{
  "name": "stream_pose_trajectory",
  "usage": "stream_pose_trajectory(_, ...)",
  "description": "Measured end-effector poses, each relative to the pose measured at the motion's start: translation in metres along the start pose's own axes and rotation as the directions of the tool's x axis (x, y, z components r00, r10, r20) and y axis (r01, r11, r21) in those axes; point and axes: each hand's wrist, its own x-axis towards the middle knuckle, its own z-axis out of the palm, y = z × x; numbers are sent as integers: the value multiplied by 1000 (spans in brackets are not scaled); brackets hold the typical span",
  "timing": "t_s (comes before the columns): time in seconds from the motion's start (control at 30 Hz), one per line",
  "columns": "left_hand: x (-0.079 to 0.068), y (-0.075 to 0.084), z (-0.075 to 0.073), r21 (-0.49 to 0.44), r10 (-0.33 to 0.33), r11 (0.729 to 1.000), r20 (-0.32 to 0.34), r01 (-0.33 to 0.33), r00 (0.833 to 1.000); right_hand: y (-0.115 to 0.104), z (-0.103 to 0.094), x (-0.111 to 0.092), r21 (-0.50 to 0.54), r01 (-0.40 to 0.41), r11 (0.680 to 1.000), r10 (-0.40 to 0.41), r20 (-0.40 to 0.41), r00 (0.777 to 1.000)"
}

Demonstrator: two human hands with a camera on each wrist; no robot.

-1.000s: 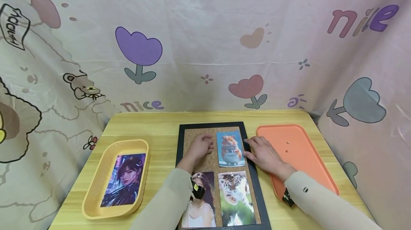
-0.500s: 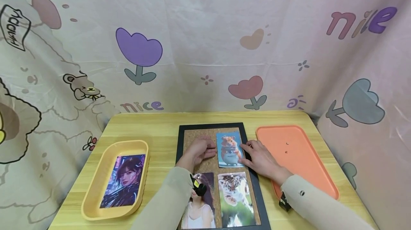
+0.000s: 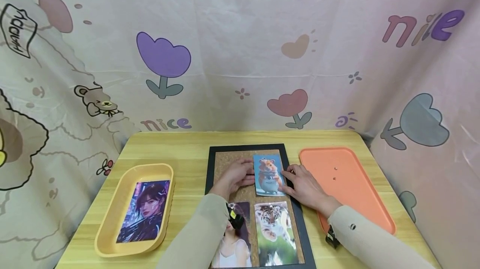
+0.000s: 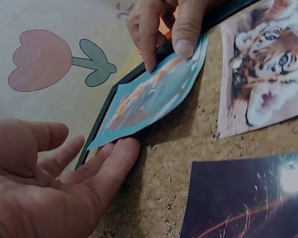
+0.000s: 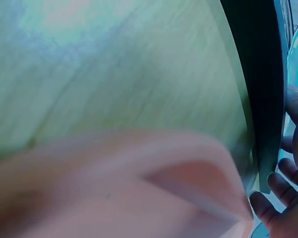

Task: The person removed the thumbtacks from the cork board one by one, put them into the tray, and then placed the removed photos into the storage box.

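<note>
A blue photo print of a cartoon hamster (image 3: 269, 177) lies at the upper right of a black-framed cork board (image 3: 240, 196). My left hand (image 3: 238, 176) is palm-sideways over the cork, its relaxed fingers touching the print's left edge. In the left wrist view that edge of the hamster print (image 4: 144, 99) stands raised off the cork, above my left fingertips. My right hand (image 3: 305, 185) reaches over the frame, thumb and index fingertips spread apart on the print's right side. A tiger cub photo (image 3: 276, 235) and a photo of a person in white (image 3: 236, 246) lie below.
On the left, a yellow tray (image 3: 106, 231) holds a purple-blue illustrated print (image 3: 144, 210). An orange tray (image 3: 354, 185) with a couple of tiny pins stands at the right, partly under my right forearm. A patterned cloth (image 3: 225, 52) hangs behind the wooden table (image 3: 187, 148).
My right fingers have moved left from the frame onto the hamster print. My left hand has shifted right, its fingers opening out to reach the print's left edge.
</note>
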Motion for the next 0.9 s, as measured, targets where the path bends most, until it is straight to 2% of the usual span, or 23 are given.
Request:
stream_pose_trajectory(0.23,4,1,-3,72,13,997,41,-16,999,-1,-1,0,-4,2,1000,-2,-4,1000)
stream_pose_trajectory(0.53,10,1,-4,95,-5,995,59,-1,998,-2,-1,0,15,-7,1000,7,0,1000)
stream_pose_trajectory(0.77,9,1,-3,118,0,993,123,-14,992,-2,-2,0,20,-18,1000,18,10,1000)
stream_pose_trajectory(0.9,11,1,-4,122,5,992,134,-22,991,-1,-1,0,29,-18,999,18,12,1000)
